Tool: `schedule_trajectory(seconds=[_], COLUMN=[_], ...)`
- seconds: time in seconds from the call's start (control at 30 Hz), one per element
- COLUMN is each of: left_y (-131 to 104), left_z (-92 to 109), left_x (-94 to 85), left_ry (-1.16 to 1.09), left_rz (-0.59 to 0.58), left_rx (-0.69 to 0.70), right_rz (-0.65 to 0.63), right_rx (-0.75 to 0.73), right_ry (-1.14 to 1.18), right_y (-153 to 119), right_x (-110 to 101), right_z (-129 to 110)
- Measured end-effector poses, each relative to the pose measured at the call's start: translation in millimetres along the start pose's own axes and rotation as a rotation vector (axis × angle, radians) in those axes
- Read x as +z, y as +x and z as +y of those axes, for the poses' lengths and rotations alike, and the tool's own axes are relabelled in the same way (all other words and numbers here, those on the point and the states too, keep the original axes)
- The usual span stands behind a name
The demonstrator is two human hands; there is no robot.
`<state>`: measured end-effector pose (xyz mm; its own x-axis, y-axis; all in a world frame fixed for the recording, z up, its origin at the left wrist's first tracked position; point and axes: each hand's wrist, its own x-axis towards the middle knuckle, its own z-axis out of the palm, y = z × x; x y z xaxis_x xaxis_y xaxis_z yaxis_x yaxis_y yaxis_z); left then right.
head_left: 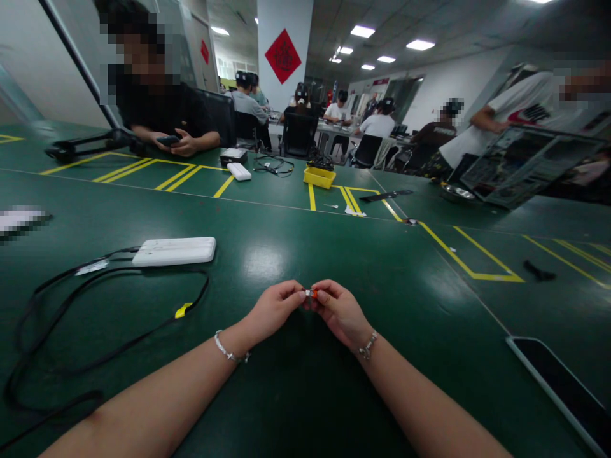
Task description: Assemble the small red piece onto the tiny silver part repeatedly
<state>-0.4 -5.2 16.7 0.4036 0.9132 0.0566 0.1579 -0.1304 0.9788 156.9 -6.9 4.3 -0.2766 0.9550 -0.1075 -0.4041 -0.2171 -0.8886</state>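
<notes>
Both my hands meet above the green table (267, 254), near the middle of the head view. My left hand (281, 306) pinches a tiny white piece (308, 293) between thumb and fingers. Right beside it, my right hand (340, 312) pinches a small orange piece (314, 294). The two pieces sit end to end and seem to touch; whether they are joined is too small to tell. Curled fingers hide the rest of them.
On the left lie a white power bank (176, 251) and a looped black cable (119, 346) with a yellow tag. A phone (563, 381) lies at right. Farther back are a yellow bin (319, 177), a person holding a phone and another holding a computer case (520, 162).
</notes>
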Motion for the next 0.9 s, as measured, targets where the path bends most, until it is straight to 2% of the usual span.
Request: schedule_trajectory(seconds=[0.2, 0.53, 0.77, 0.9], left_y=[-1, -2, 1, 2], left_z=[0, 5, -2, -4], left_x=[0.6, -0.3, 0.2, 1.5], left_ry=[0.003, 0.006, -0.028, 0.076], left_rz=[-0.025, -0.047, 0.007, 0.063], left_rx=[0.003, -0.002, 0.025, 0.022], right_rz=[-0.001, -0.038, -0.022, 0.033], right_rx=[0.021, -0.052, -0.054, -0.082], right_ry=[-0.021, -0.030, -0.124, -0.195], right_y=[-1, -1, 0, 1], right_x=[-1, 0, 0, -1], right_z=[-1, 1, 3, 3])
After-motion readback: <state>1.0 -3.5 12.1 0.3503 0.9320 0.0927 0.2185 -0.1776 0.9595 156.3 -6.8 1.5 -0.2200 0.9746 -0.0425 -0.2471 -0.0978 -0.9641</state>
